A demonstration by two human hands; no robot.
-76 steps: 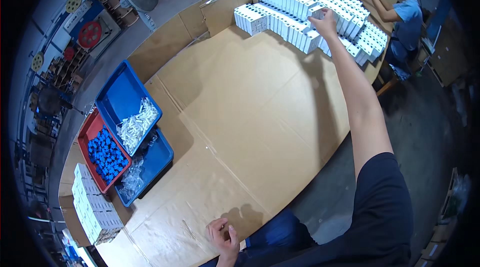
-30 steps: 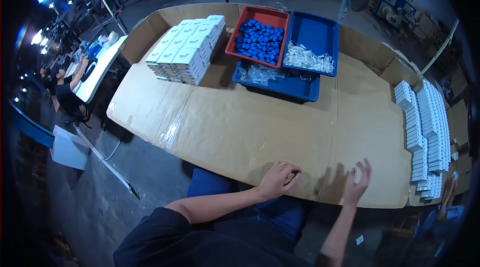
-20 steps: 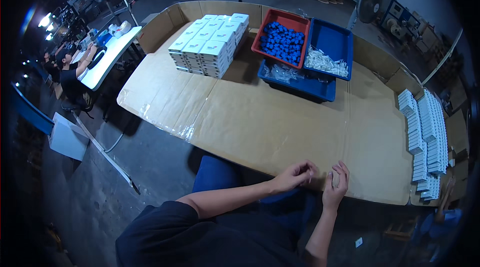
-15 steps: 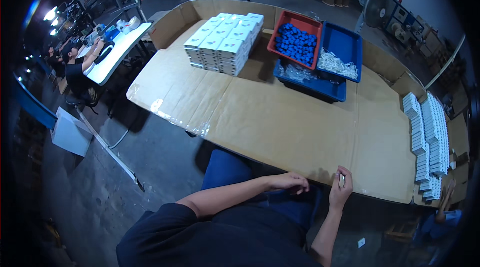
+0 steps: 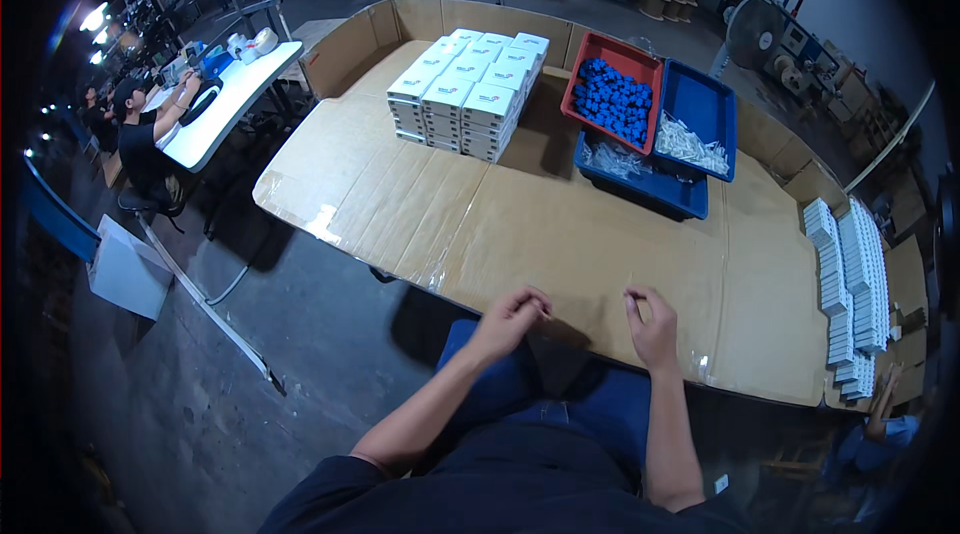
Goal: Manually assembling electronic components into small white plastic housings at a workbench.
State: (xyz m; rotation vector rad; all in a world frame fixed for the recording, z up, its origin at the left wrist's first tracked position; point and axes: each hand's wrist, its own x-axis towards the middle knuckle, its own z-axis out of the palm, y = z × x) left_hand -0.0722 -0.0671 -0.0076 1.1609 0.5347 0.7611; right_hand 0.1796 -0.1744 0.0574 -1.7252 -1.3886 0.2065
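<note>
Over the near edge of the cardboard-covered table [image 5: 560, 249] are both my hands, apart from each other. My left hand [image 5: 508, 324] is closed, its fingers curled toward the thumb; anything within them is hidden. To its right, my right hand [image 5: 653, 329] has thumb and forefinger bent together in a pinch, and whatever sits at the tips is too small to make out. Farther off stands a block of stacked white boxes [image 5: 463, 84]. Beyond my right hand a red tray [image 5: 590, 49] of small blue parts [image 5: 612, 104] rests tilted on blue trays.
One blue tray [image 5: 700, 89] holds white pieces [image 5: 690, 146]; a lower blue tray [image 5: 650, 196] holds clear ones. Rows of white boxes [image 5: 865, 274] line the right end. Cardboard walls [image 5: 500, 29] edge the far side. At left, a person [image 5: 150, 139] works at a white table [image 5: 225, 114].
Both hands have moved forward over the table edge, the left one also leftward. The view has shifted slightly, so the boxes and trays appear farther right and lower.
</note>
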